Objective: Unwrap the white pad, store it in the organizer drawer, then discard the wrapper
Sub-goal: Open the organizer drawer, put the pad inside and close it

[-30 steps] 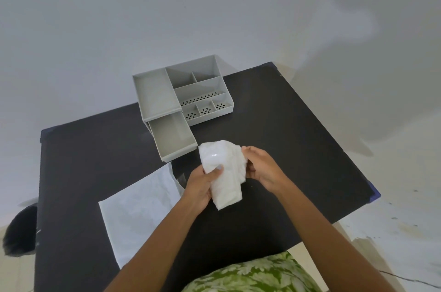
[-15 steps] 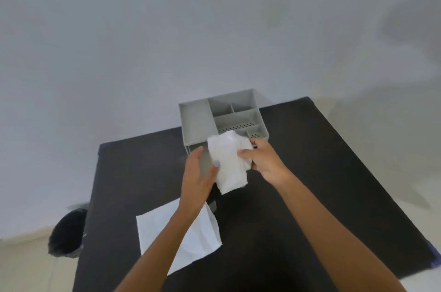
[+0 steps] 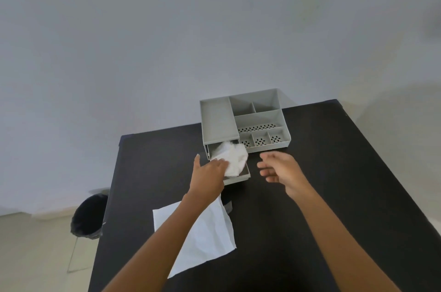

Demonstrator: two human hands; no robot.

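While you lean over the black rectangular tabletop (image 3: 310,184), it fills most of the lower view, set against a plain pale wall. Your grey plastic desk organizer (image 3: 245,122) sits at the far edge of it, several open compartments on top, some with perforated floors. Its grey pull-out drawer (image 3: 238,176) is slid out toward you from under the left section. Flat white creased wrapper sheet (image 3: 202,234) lies on the tabletop near you, partly under your left forearm, well apart from the drawer. Black round waste bin (image 3: 87,216) stands on the floor beside the left side of the tabletop. Crumpled white pad (image 3: 235,157) sits in the open drawer, bunched up and rising above the drawer rim. Your left hand (image 3: 207,176) rests on the near left part of the pad, fingers on it; cannot tell whether they pinch it or just press. Your right hand (image 3: 280,166) hovers just right of the drawer, fingers loosely spread and curled, holding nothing, not touching drawer or pad.
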